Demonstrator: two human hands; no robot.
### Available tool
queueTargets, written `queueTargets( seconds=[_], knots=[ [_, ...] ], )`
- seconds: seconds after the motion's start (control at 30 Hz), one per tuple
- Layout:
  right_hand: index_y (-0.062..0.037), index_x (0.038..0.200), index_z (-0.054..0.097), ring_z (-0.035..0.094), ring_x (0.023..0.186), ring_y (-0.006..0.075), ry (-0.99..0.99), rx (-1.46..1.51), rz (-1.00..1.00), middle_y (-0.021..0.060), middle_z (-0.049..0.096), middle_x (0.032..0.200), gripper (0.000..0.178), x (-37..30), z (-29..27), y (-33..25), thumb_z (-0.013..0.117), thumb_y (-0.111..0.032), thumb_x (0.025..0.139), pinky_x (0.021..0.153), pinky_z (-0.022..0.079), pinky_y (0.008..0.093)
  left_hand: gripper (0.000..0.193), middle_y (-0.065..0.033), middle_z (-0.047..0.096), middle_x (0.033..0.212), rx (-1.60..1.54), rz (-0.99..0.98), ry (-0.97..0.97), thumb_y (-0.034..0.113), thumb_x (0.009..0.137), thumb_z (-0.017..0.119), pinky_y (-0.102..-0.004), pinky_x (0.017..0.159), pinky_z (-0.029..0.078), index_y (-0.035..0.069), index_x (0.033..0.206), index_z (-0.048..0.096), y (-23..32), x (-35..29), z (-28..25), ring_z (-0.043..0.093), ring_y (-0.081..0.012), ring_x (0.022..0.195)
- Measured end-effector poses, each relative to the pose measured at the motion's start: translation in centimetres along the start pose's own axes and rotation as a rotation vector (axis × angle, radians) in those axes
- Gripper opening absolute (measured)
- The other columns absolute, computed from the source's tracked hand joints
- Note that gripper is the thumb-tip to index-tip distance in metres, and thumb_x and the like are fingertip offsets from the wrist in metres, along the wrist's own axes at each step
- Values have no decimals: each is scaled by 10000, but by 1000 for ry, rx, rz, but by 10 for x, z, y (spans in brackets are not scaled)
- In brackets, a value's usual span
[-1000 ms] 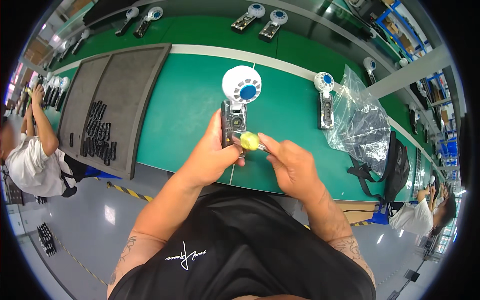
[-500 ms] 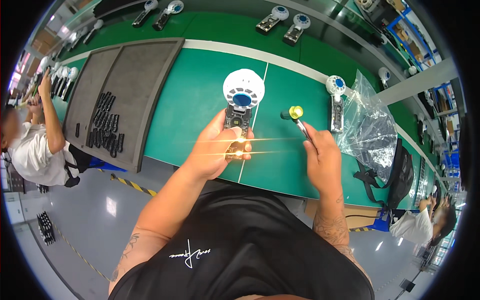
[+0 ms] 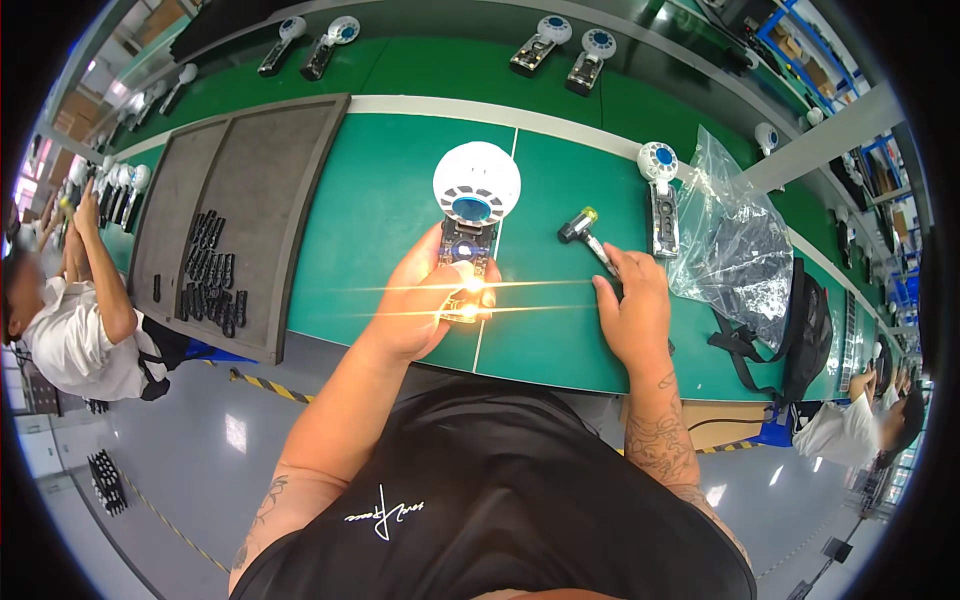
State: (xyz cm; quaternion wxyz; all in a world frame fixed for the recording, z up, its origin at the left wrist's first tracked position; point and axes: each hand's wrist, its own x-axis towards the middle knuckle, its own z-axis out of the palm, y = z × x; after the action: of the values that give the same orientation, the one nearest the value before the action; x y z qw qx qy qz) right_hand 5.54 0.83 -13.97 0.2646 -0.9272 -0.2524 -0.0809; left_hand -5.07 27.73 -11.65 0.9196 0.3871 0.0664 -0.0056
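Note:
My left hand [image 3: 410,305] grips a handheld device by its handle, upright over the bench. The device has a white round head [image 3: 478,180] with a ring of dark slots and a blue disc. Its uncovered handle [image 3: 466,248] shows electronics and two bright glowing lights, with my thumb across it. My right hand [image 3: 637,305] is around the handle of a small mallet [image 3: 580,226] with a black and a yellow face, low at the bench top. A similar device [image 3: 662,215] lies just beyond that hand.
To the left is a grey tray [image 3: 235,150] with several black strip parts [image 3: 210,265]. A clear plastic bag [image 3: 735,240] and a black bag [image 3: 812,330] lie on the right of the green bench [image 3: 370,200]. More devices [image 3: 590,60] line the far strip. People sit at both sides.
My right hand has lowered the mallet toward the bench, and its yellow face has turned away from view. The device in my left hand has tilted slightly.

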Motion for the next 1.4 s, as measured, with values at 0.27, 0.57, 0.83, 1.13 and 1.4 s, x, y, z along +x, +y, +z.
queueTargets(
  seconds=[0.27, 0.57, 0.83, 1.13, 1.4],
  knots=[
    [-78, 1342, 691, 601, 1022, 289, -27, -35, 20, 110, 655, 1186, 445, 1, 1, -1, 741, -85, 899, 933, 512, 391, 522, -211, 667, 1110, -34, 27, -45, 42, 973, 501, -323, 725, 562, 1, 1489, 435, -2, 5, -6, 663, -226, 836],
    [-80, 1338, 688, 600, 1034, 298, -33, -49, 31, 108, 654, 1192, 441, 0, 0, -3, 740, -92, 899, 941, 512, 396, 472, -208, 675, 1110, 18, 11, 34, 51, 1003, 505, -332, 745, 577, 3, 1470, 457, 1, 5, 1, 666, -229, 842],
    [-82, 1337, 687, 605, 1040, 306, -27, -49, 14, 109, 656, 1193, 443, 1, 2, 0, 739, -99, 898, 947, 514, 401, 439, -203, 680, 1083, 9, 21, 99, 96, 1028, 524, -330, 748, 580, -10, 1451, 468, 4, 7, 0, 671, -225, 843],
    [-79, 1331, 690, 609, 1037, 312, -22, -52, 16, 111, 662, 1185, 440, 1, -1, -3, 743, -107, 895, 949, 513, 402, 433, -193, 682, 1049, -44, -56, 104, 135, 1031, 557, -302, 721, 558, 3, 1437, 488, 4, 10, -17, 663, -225, 828],
    [-69, 1325, 694, 612, 1042, 318, 10, -40, 4, 117, 665, 1187, 441, 1, -2, -1, 750, -121, 891, 954, 509, 410, 481, -193, 668, 1139, 104, -8, -24, 139, 1021, 557, -301, 790, 541, 22, 1478, 461, 10, 23, -17, 662, -226, 935]
  ],
)
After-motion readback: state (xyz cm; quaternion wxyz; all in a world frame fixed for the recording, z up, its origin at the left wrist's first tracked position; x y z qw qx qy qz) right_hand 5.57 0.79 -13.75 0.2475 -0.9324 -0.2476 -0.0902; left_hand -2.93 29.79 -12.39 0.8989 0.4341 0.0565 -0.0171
